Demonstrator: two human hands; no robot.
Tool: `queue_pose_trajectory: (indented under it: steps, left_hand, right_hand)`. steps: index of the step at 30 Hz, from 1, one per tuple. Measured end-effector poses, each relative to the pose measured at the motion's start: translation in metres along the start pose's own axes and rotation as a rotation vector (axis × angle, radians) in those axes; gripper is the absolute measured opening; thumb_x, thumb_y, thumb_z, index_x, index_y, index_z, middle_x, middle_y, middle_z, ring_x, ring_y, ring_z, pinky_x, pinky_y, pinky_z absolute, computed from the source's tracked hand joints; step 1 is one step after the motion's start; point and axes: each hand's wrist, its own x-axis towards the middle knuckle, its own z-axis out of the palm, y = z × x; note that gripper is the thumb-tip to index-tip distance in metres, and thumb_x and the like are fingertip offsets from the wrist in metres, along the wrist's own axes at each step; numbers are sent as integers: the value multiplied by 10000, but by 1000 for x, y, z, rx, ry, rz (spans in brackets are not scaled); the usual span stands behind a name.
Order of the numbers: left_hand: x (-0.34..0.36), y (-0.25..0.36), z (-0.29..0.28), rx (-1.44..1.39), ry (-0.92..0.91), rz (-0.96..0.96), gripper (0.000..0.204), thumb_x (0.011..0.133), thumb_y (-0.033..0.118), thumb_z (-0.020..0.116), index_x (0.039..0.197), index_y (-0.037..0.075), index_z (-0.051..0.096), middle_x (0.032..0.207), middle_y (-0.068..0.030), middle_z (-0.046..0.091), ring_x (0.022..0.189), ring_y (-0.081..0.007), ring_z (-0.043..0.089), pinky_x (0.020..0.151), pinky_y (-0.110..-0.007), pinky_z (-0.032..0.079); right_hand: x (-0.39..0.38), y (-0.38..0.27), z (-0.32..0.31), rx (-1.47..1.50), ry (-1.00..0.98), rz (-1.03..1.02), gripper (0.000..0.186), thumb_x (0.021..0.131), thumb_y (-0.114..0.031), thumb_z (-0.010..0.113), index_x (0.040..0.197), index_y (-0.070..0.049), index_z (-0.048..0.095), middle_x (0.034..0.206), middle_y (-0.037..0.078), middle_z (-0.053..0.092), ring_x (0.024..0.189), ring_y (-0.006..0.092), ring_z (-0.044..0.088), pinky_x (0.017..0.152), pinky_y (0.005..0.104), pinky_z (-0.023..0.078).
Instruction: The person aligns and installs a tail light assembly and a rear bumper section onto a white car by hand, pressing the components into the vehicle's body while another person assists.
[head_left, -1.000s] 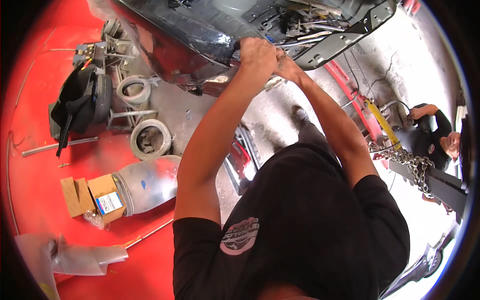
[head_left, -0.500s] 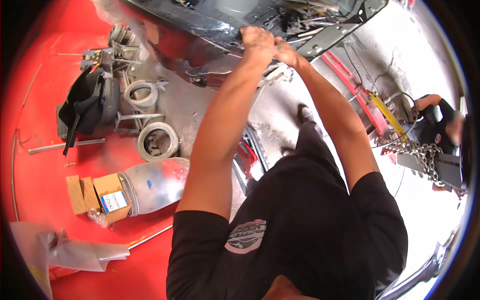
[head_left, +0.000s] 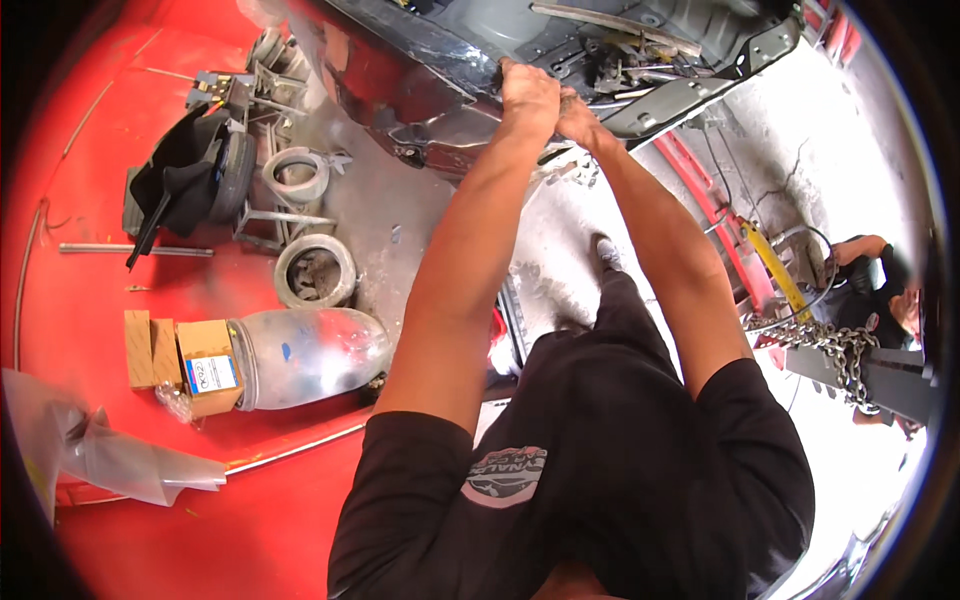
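Observation:
A dark car body [head_left: 440,92] with its rear compartment exposed stands in front of me; its damaged edge is scuffed and bent. Both my arms stretch forward to that edge. My left hand [head_left: 531,97] is closed with its knuckles up, at the rim of the compartment. Close against it on the right, my right hand [head_left: 582,120] is closed too, its fingers partly hidden behind the left. What the fingers grip, if anything, cannot be made out. Inside the compartment, just beyond my right hand, lie loose metal pieces [head_left: 640,68] and a long strip [head_left: 615,28].
On the left stand rings like tyres [head_left: 316,271], metal stands [head_left: 285,222] and a black plastic part [head_left: 180,175]. A clear plastic-wrapped cylinder [head_left: 310,358] lies beside cardboard boxes [head_left: 207,365]. On the right are a red beam [head_left: 700,190], a yellow cylinder [head_left: 775,268], chains [head_left: 850,350] and another person [head_left: 860,285].
The view has shifted slightly, so the car and my hands appear a little lower and further right. Both hands remain closed at the same part of the car's edge.

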Motion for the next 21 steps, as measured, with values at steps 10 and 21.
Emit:
queue_pose_trajectory:
  steps: [10,21]
  left_hand:
    - [-10,-2,-3,51,1,63,268,971,263,575,1143,233,779,1161,1,764,1108,-194,715,940,-428,472]
    - [-5,-11,8,39,64,112,257,971,235,560,1096,233,785,1065,8,780,1040,-191,734,894,-428,491]
  right_hand:
    - [-6,-21,-1,67,47,77,299,854,-274,685,934,11,727,989,212,748,934,330,713,836,395,538]
    - [-1,-22,4,-231,36,-27,266,882,-240,619,919,-1,730,990,233,729,952,370,698,835,432,537]
